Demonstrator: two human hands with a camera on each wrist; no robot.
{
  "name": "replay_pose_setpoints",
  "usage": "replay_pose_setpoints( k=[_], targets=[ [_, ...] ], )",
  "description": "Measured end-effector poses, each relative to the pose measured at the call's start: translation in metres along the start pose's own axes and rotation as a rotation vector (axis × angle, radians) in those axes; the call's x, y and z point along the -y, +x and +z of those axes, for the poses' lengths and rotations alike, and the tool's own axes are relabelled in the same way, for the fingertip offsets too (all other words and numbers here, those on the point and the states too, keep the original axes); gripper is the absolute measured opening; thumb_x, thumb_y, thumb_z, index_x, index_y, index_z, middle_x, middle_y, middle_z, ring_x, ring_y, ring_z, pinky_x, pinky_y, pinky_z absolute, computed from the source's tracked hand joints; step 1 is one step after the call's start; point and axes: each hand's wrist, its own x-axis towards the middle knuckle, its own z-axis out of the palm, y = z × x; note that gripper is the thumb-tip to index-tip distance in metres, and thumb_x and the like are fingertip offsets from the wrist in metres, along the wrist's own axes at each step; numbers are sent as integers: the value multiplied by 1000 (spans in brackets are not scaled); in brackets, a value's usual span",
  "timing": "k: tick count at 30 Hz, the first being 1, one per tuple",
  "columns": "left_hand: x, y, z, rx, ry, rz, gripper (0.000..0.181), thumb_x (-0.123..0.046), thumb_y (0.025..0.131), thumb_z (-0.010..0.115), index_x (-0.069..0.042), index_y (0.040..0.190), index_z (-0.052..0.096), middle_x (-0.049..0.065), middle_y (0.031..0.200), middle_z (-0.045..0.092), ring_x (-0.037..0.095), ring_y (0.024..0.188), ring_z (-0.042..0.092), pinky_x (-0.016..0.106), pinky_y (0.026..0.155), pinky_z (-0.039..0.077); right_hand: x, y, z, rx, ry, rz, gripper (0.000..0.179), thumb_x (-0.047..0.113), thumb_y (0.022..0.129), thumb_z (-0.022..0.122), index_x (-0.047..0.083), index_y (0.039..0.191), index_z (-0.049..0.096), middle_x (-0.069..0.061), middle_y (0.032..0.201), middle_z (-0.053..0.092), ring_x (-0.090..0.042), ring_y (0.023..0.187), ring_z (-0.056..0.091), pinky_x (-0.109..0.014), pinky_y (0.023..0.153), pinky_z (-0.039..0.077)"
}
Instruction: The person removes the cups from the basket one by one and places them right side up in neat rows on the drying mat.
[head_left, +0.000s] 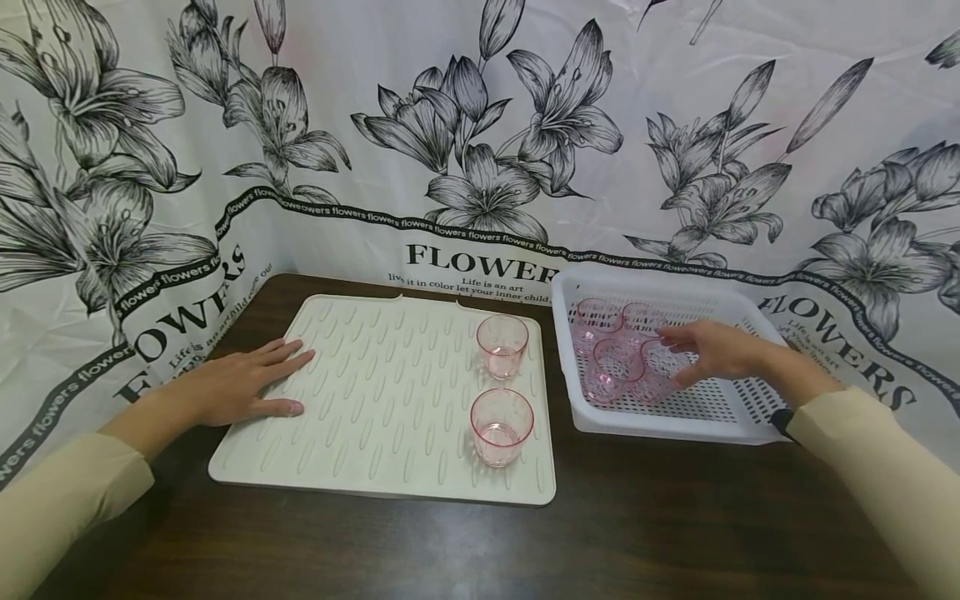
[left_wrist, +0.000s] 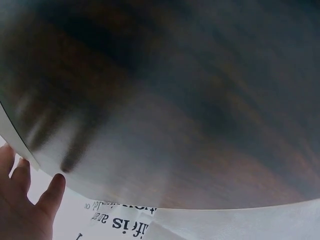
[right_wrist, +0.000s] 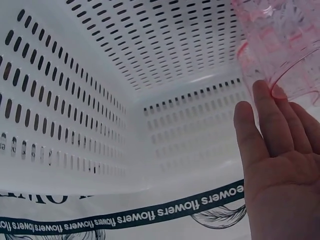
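Note:
My left hand (head_left: 247, 383) rests with spread fingers on the left edge of a cream drying mat (head_left: 390, 392) patterned with slim oval ridges. Two clear pink-rimmed glasses stand upright along the mat's right side, a back glass (head_left: 502, 346) and a front glass (head_left: 501, 429). Over the white plastic basket (head_left: 675, 425), my right hand (head_left: 716, 350) reaches in at the nearest glass on the right (head_left: 656, 383). In the right wrist view its fingers (right_wrist: 272, 120) look nearly straight against the pink glass (right_wrist: 295, 65). More pink glasses (head_left: 617, 367) stand clustered beside it.
Both the mat and the basket sit on a dark brown wooden table (head_left: 465, 550). Behind them hangs a white curtain (head_left: 322, 125) printed with black flowers and lettering. Slotted walls (right_wrist: 65, 95) surround the basket's inside.

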Motion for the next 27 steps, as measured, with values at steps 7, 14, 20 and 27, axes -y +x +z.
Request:
replay_pose_setpoints(
  k=[7,14,20,27],
  targets=[
    [-1,0,1,6,-2,-8,88,-70,90,53,-15,156,33,19,160,30,46,143,29,69,101,34,0,-4,-3,-20,1,-23,93,27,75,86,-13,144,38,-33,140,48,-49,125,52,-60,102,41],
    [0,0,1,2,-3,-12,89,-71,90,53,-16,157,33,19,160,30,46,143,29,69,101,34,5,-12,-11,-75,10,-65,86,25,78,84,-14,142,41,-32,142,47,-48,125,53,-58,101,42],
    [1,0,2,3,-3,-9,88,-70,90,53,-16,157,33,18,160,30,46,144,29,69,102,33,10,-18,-19,-107,-9,-67,83,26,79,84,-12,142,44,-29,141,50,-46,125,53,-58,101,42],
    [2,1,3,-2,3,-5,88,-70,90,53,-16,157,33,18,160,30,45,144,30,69,103,32,15,-22,-27,-130,15,-76,83,24,80,84,-11,143,42,-30,142,49,-48,127,51,-60,101,40]
  ],
)
